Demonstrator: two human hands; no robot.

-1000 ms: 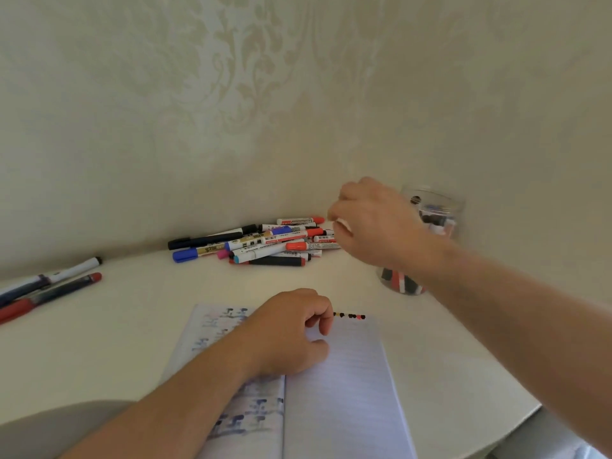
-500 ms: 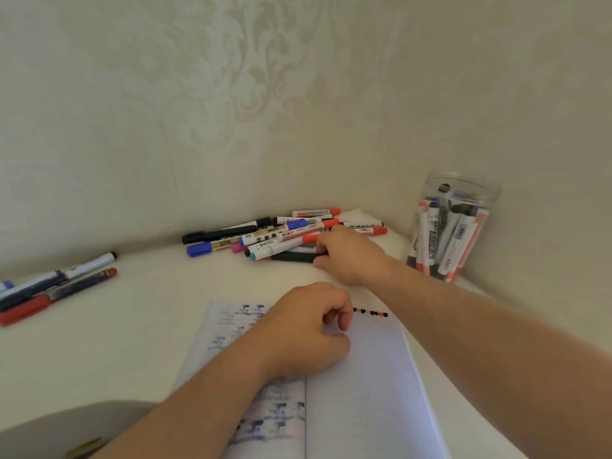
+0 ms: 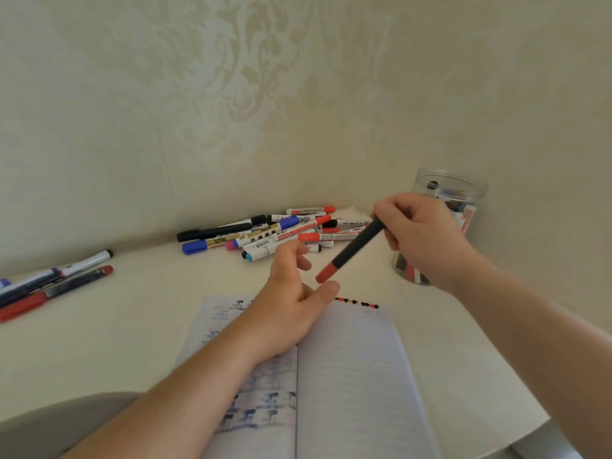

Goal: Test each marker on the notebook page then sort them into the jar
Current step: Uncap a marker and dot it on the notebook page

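My right hand (image 3: pixel 419 235) grips a black marker with a red cap (image 3: pixel 351 250) by its back end, and the capped end slants down to the left. My left hand (image 3: pixel 293 298) is raised just above the open notebook (image 3: pixel 351 369), fingers spread and relaxed, thumb and fingers either side of the red cap without touching it. A row of small black and red test dots (image 3: pixel 359 303) runs along the top of the right page. A pile of markers (image 3: pixel 265 233) lies by the wall. The clear jar (image 3: pixel 445 193), with markers inside, stands behind my right hand.
Three markers (image 3: pixel 56 279) lie apart at the left on the white table (image 3: pixel 132 326). The patterned wall rises close behind the pile and jar. The table's edge curves at the lower right, with a grey seat corner at the lower left.
My right hand picked a black, red-capped marker out of the pile and brought it back over the notebook. My left hand lifted off the page and opened towards the cap.
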